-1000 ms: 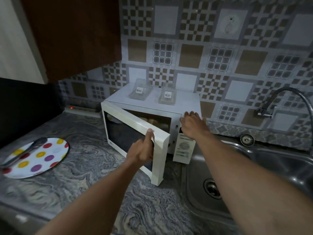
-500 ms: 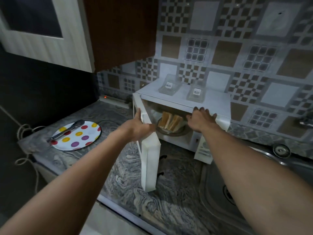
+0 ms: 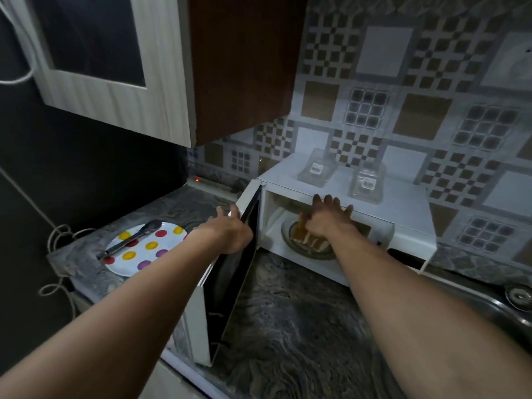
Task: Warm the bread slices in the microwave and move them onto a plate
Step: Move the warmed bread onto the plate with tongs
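A white microwave [image 3: 403,217] stands on the counter with its door [image 3: 230,283] swung wide to the left. My left hand [image 3: 227,231] grips the door's top edge. Several toasted bread slices [image 3: 312,242] stand on the turntable [image 3: 288,240] inside. In front of them my right hand [image 3: 328,220] is at the mouth of the cavity, its straight fingers against the upper front edge, partly hiding the bread. A white plate with coloured dots [image 3: 144,254] lies on the counter to the left, with metal tongs [image 3: 129,240] resting across it.
Two clear plastic containers [image 3: 315,168] [image 3: 367,181] sit on top of the microwave. A wall cupboard [image 3: 172,67] hangs overhead at the left. A steel sink [image 3: 512,300] is at the right edge. A power strip [image 3: 210,182] lies behind the plate, and a cord [image 3: 57,240] hangs at the counter's left end.
The door swung from half open to wide open under my left hand. My right hand moved from the control panel side to the cavity mouth. The view shifted left.
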Tool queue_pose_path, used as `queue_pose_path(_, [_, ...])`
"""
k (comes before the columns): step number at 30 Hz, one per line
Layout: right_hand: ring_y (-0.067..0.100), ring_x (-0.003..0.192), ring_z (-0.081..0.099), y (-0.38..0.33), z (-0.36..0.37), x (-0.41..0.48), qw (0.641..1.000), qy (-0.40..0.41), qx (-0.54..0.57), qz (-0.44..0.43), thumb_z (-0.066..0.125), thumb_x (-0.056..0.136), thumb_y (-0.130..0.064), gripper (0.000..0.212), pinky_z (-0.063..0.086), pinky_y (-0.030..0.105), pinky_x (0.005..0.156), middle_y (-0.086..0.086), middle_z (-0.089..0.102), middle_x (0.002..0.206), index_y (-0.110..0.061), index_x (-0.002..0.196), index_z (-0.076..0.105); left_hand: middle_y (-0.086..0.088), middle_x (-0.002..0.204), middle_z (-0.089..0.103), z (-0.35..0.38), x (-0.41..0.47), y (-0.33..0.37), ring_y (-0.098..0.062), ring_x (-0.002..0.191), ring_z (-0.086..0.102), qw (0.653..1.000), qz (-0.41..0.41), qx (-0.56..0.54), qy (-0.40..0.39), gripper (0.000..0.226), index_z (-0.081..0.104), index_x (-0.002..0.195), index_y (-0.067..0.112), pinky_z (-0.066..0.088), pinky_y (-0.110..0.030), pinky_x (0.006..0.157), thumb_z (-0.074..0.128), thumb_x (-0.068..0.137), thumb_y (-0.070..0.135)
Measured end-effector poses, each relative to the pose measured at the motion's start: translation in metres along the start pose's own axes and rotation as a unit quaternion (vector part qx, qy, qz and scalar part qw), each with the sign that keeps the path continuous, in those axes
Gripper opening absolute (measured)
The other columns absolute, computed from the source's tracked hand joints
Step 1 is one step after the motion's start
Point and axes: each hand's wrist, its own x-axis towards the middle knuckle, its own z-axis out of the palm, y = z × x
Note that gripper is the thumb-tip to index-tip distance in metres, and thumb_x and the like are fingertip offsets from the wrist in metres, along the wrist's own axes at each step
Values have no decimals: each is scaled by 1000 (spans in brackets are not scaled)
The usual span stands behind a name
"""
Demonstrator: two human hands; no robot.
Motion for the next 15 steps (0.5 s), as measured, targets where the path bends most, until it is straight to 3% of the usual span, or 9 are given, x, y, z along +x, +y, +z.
queue_pose_path(2, [36, 151, 6, -17, 2, 10, 1000, -11, 0, -2, 40, 102, -43, 69, 2, 61, 120, 15, 11, 164, -17, 159, 10, -15, 163, -14, -3, 13, -8, -43, 149, 2, 999, -19, -26, -13, 74, -10, 155, 22, 14, -57, 118, 30, 97, 45])
queue_pose_path(6, [38, 152, -2, -42, 5, 27, 1000, -8, -18, 4, 36, 104, -45, 71, -1, 61, 120, 14, 0, 166, -15, 159, 3, -15, 164, -9, -8, 39, -22, -43, 149, 0, 1000, 2, 25, 8, 75, -10, 155, 28, 13, -63, 117, 29, 97, 57])
queue_pose_path(10, [34, 152, 1, -61, 8, 41, 1000, 0, -20, -16, 33, 105, -44, 69, 1, 61, 120, 13, 2, 166, -13, 159, 4, -11, 165, -2, -15, 56, -31, -40, 149, 8, 997, 32, 56, 30, 73, -7, 155, 35, 14, -66, 114, 28, 96, 62])
queue_pose_path(15, [36, 151, 6, -79, 10, 56, 1000, 22, -5, 21, 29, 104, -46, 65, 1, 63, 118, 12, 9, 165, -15, 159, 10, -14, 164, 4, -26, 81, -43, -43, 145, 21, 993, 85, 71, 27, 74, -12, 153, 40, 22, -64, 112, 26, 95, 64])
